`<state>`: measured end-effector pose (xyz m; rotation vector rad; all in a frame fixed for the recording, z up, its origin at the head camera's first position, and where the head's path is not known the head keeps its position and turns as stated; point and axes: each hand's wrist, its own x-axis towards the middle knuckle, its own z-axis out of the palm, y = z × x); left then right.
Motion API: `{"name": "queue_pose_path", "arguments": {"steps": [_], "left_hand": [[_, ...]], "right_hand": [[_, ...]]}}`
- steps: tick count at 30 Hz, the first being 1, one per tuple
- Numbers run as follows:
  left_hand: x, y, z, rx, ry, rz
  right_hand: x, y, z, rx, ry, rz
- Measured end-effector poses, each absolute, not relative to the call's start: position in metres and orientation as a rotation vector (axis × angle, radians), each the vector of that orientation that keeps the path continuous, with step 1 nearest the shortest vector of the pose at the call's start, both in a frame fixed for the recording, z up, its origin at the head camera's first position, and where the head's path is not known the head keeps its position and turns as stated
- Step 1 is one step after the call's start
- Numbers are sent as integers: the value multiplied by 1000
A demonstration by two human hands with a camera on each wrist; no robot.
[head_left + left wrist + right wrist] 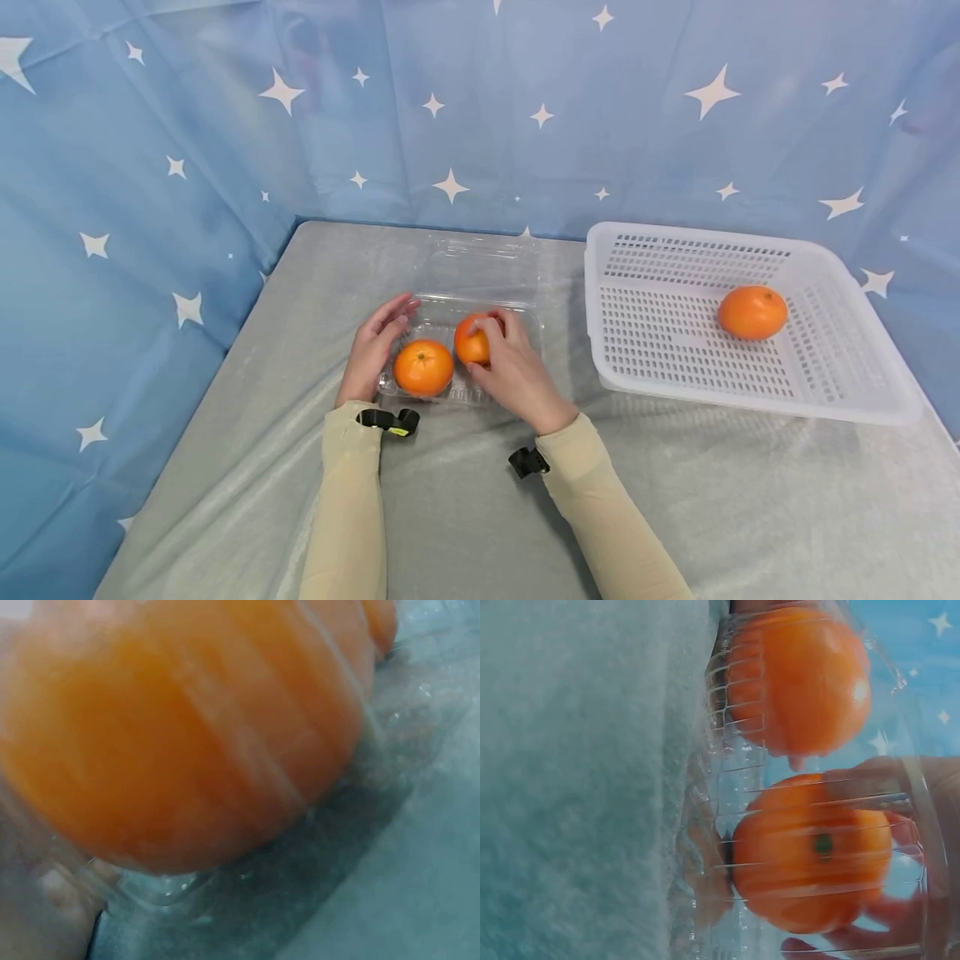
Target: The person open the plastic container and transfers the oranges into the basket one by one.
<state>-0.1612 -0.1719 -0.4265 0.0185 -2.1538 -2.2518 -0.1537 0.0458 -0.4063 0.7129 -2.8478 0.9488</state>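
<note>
A clear plastic clamshell box (461, 398) lies on the table with its lid (483, 271) folded back. Inside it, on the left, sits an orange (423, 367), which fills much of the left wrist view. My right hand (517, 371) grips a second orange (467, 340) in the right half of the box, thumb and fingers around it. Through the clear wall, the right wrist view shows that orange (810, 855) with its green stem spot facing the camera. My left hand (372, 346) rests along the box's left side, fingers extended and touching its edge.
A white perforated plastic basket (637, 350) stands at the right with a single orange (753, 312) in it. Grey cloth (450, 517) covers the table. A blue curtain with white stars (487, 108) hangs behind and at the left.
</note>
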Motion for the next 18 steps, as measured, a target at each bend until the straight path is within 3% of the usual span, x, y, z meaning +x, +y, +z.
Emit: {"name": "queue_pose_path", "arguments": {"steps": [18], "left_hand": [[-164,-173,-435,67,-2163,-2258]], "right_hand": [[-154,45,-408,683,-2832,935]]}}
